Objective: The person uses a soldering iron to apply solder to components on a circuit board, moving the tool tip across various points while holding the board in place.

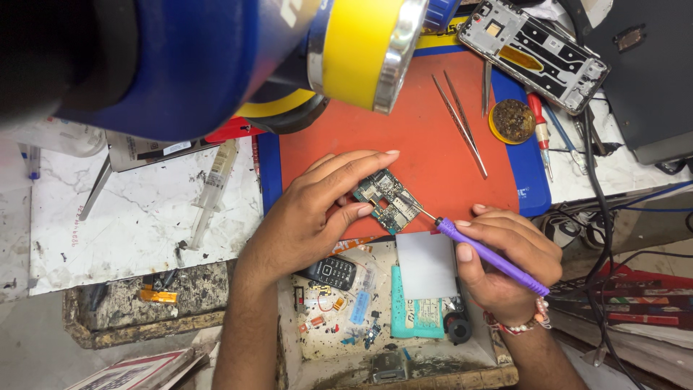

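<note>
Cluttered workbench with an orange mat [404, 108] at centre. On its lower edge lies a small circuit board [386, 200], pinched between thumb and fingers of the left hand [310, 217]. From four o'clock, the right hand [505, 263] is closed around a purple screwdriver [491, 256], its tip seemingly touching the board. Tweezers [460, 123] lie at one o'clock, a keypad phone [330, 273] at seven.

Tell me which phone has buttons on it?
The small black phone below the left hand has a keypad. The other phone, at the top right, is an opened frame with no buttons.
</note>
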